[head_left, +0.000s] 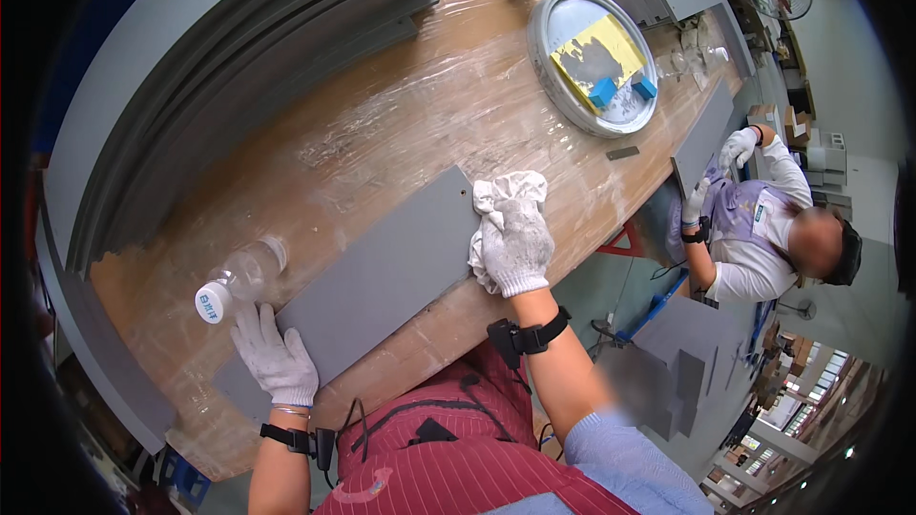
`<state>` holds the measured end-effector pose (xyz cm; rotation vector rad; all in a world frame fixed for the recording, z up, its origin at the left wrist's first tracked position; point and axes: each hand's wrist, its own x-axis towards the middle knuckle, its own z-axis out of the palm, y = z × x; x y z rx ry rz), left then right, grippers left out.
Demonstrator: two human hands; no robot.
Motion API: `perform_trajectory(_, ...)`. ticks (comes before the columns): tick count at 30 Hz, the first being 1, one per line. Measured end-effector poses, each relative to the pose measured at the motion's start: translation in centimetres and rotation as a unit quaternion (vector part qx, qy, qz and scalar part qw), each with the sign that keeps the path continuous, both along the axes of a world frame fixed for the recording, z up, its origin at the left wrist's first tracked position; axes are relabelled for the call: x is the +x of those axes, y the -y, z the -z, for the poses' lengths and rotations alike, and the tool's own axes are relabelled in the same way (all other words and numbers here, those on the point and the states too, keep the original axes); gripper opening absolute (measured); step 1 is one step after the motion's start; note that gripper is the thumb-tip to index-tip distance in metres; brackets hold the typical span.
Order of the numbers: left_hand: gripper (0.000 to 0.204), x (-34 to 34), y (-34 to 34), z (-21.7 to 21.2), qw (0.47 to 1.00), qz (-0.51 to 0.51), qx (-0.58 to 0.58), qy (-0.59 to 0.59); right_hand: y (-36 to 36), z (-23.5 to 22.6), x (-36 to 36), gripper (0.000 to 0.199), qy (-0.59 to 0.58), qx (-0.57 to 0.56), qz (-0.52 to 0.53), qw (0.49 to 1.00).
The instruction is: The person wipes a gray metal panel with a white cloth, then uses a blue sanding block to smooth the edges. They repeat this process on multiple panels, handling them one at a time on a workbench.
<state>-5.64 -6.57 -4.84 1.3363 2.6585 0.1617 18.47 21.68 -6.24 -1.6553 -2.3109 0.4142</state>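
A long grey panel (pixel 382 262) lies slantwise across the table in front of me. My right hand (pixel 517 248), in a white work glove, is closed round a crumpled white cloth (pixel 509 187) at the panel's right end, near a small hole. My left hand (pixel 274 360), gloved too, rests with fingers stretched out on the panel's left part. Just beyond its fingertips a clear plastic bottle (pixel 250 270) with a white cap lies near the panel's far edge.
Grey panels (pixel 258 67) are stacked at the far left of the film-covered table (pixel 382 129). A round lid (pixel 546 76) holds a yellow sheet (pixel 620 43) smeared grey and blue blocks (pixel 603 92). At right a co-worker (pixel 754 219) in gloves handles another panel (pixel 703 138).
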Motion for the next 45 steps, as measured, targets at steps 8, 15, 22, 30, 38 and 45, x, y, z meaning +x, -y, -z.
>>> perform_trajectory(8, 0.053, -0.3, -0.8, 0.1, 1.0, 0.0, 0.007, 0.004, -2.7, 0.0, -1.8, 0.013, 0.002, -0.003, -0.032, 0.999)
perform_trajectory(15, 0.054, -0.4, 0.2, 0.8, 1.0, -0.006, 0.013, -0.003, 1.9, -1.4, 7.9, 0.01, 0.066, -0.057, -0.002, 0.996)
perform_trajectory(22, 0.052, -0.2, -0.4, 0.3, 1.0, -0.007, 0.006, -0.005, -1.4, -4.1, 3.5, 0.018, 0.0, -0.07, -0.043, 0.997)
perform_trajectory(30, 0.052, -0.2, -0.6, 0.3, 0.999, -0.006, 0.035, 0.005, -1.8, -0.3, -0.2, 0.011, -0.064, -0.003, -0.108, 0.992)
perform_trajectory(38, 0.052, -0.1, -0.6, 0.2, 0.999, -0.018, 0.04, -0.002, 0.1, -2.1, 5.9, 0.009, -0.068, -0.084, -0.043, 0.993)
perform_trajectory(45, 0.054, -0.1, -0.7, 0.1, 0.999, -0.018, 0.031, -0.002, -4.6, 0.0, -3.2, 0.006, -0.078, 0.013, -0.159, 0.984)
